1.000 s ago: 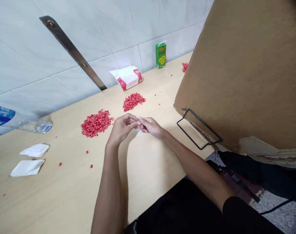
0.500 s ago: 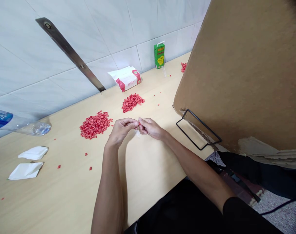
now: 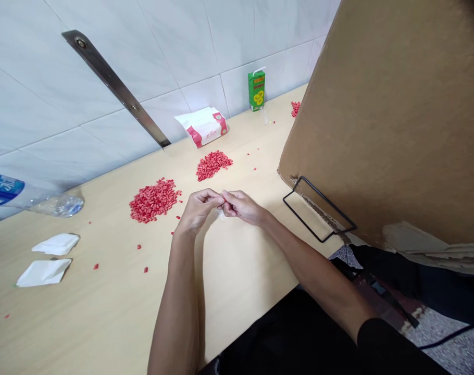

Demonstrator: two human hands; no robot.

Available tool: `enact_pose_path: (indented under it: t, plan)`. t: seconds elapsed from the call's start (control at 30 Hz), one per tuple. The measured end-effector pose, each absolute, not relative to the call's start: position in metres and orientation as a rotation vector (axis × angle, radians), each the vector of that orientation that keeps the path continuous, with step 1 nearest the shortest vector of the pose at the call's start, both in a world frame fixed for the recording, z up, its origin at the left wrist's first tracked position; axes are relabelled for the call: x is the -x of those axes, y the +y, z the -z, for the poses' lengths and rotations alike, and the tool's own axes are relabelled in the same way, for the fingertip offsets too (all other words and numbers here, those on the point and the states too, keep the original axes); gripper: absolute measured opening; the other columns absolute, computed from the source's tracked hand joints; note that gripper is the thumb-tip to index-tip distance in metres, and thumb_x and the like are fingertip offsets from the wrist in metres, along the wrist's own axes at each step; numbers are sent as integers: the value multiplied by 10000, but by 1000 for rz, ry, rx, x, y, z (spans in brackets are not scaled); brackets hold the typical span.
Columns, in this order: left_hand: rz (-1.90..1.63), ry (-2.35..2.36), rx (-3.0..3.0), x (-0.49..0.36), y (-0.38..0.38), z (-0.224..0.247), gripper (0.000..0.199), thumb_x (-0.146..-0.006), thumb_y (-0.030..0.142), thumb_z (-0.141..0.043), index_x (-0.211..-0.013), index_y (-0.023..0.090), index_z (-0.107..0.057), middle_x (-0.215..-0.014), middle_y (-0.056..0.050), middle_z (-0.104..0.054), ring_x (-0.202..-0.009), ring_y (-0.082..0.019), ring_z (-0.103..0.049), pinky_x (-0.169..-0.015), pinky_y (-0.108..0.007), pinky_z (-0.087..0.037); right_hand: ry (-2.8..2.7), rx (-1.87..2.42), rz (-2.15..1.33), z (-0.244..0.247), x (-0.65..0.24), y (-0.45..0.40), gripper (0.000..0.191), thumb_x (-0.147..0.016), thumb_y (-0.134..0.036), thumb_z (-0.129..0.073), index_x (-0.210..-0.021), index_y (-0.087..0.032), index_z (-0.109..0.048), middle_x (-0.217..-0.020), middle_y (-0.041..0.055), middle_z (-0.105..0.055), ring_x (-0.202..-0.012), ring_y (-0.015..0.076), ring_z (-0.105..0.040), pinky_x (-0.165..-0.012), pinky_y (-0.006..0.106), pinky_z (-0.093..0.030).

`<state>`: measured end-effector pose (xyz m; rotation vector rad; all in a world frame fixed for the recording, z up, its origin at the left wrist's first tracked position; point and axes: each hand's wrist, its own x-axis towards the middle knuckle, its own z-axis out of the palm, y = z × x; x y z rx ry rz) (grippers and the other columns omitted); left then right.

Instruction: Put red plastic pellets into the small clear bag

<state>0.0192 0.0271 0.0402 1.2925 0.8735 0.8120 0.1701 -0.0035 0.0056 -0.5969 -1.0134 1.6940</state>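
My left hand (image 3: 198, 211) and my right hand (image 3: 242, 207) meet above the table, fingertips pinched together. Between them a small red piece (image 3: 224, 200) shows, mostly covered by the fingers. Something whitish and translucent (image 3: 221, 214) is just below the fingertips; I cannot make out what it is. Left of my hands lies a large heap of small red plastic-looking pieces (image 3: 154, 201). Behind them is a second heap of smaller-looking red pieces (image 3: 213, 165). Several loose red pieces, such as one by the front (image 3: 145, 270), are scattered on the table.
A large cardboard box (image 3: 377, 120) blocks the right side, a black wire frame (image 3: 319, 208) at its lower edge. Along the wall stand a tissue pack (image 3: 208, 127) and a green drink carton (image 3: 257, 91). A plastic bottle (image 3: 57, 204) and folded tissues (image 3: 44, 273) lie left.
The view has shifted very slightly. Both hands stay pinched together in nearly the same place, and the heaps look the same.
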Motion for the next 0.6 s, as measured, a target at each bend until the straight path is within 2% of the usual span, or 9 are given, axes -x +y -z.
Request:
enact_pose_path:
  t: [0.2,0.3,0.4,0.5,0.6]
  plan:
    - [-829,900,-1309,-23,20,-51,296,-663,364,-849,-757,127,-699,-698,-56,-677,-660,-163,-621,-685,-289,-495,-954,654,-1677,-6,-167,-2,588,-800,-694,-608,-635,-150,-457,-613,-20,-493,-443,40,-333,-470,231,-232]
    - [-846,934,-1379,-29,11,-61,286,-690,369,-823,-772,126,-697,-707,-59,-683,-666,-185,-642,-702,-315,-513,-981,728,-1618,-9,-168,-5,591,-797,-715,-588,-643,-156,-475,-518,-49,-432,-421,51,-326,-459,231,-222]
    - [-876,1052,-1489,-17,6,-61,274,-721,386,-790,-779,133,-701,-725,-60,-688,-704,-183,-644,-721,-301,-503,-1080,852,-1581,-15,-169,-9,623,-855,-740,-467,-676,-148,-544,-430,-44,-419,-394,73,-326,-443,243,-224]
    - [-973,1411,-1610,30,8,-53,250,-741,382,-759,-805,145,-717,-782,-49,-696,-723,-163,-616,-714,-276,-478,-1100,974,-1545,-19,-160,-12,627,-954,-664,-340,-729,-133,-588,-401,-37,-416,-398,85,-351,-451,246,-258]
    - [-1081,1666,-1651,79,16,-54,184,-764,312,-745,-814,141,-698,-792,-12,-670,-754,-150,-580,-719,-258,-459,-1079,1109,-1427,-26,-160,-10,524,-1021,-486,-357,-741,-109,-590,-420,-46,-393,-425,71,-372,-493,233,-318]
